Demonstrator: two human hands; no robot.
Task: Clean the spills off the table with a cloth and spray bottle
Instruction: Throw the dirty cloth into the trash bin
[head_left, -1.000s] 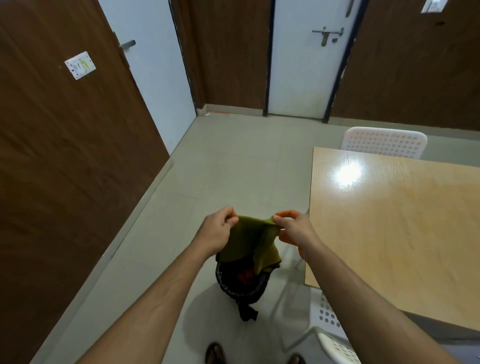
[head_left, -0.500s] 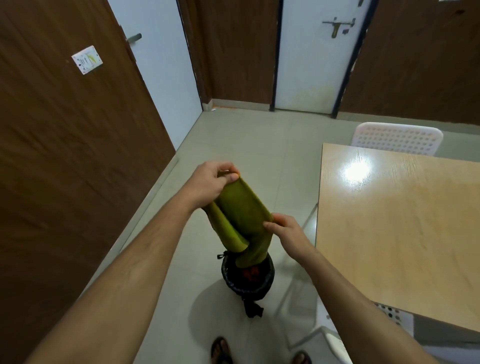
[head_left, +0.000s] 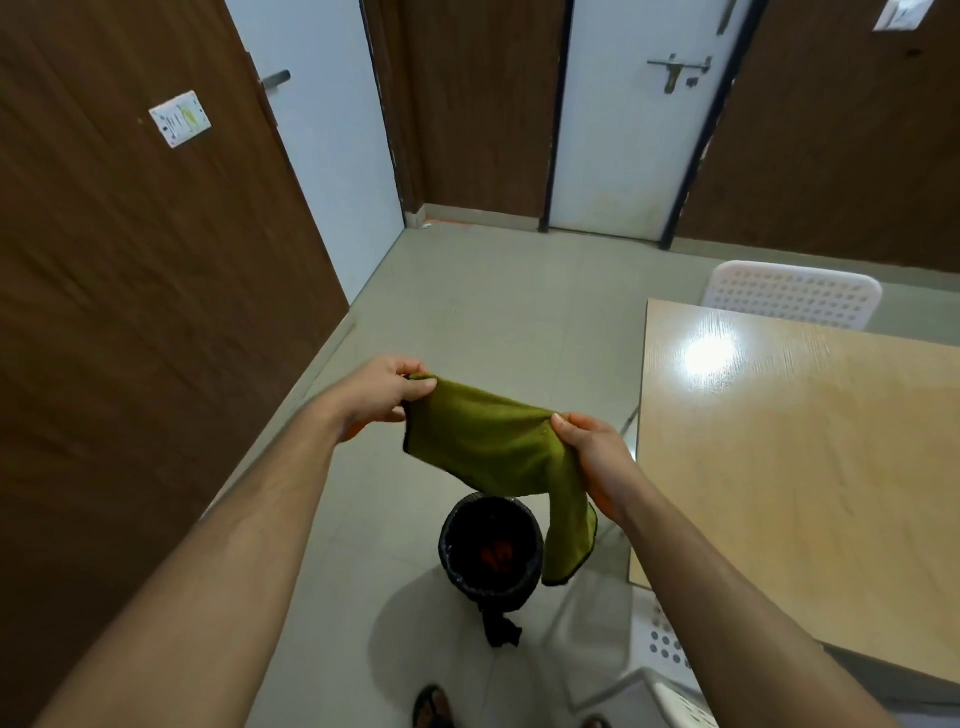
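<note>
while my left hand (head_left: 387, 397) and right hand (head_left: 589, 457) pinched the cloth (head_left: 493, 447), its long axis ran ten to four; the table (head_left: 805, 467) lay at three.

We see both bare forearms stretched forward. Left hand (head_left: 382, 392) raised a bit higher, thumb and fingers pinching one end of the cloth (head_left: 493, 447). Right hand (head_left: 597, 457) lower, fingers curled round the other end.

The wall plate (head_left: 180, 119) bears marks too blurred to read.
</note>
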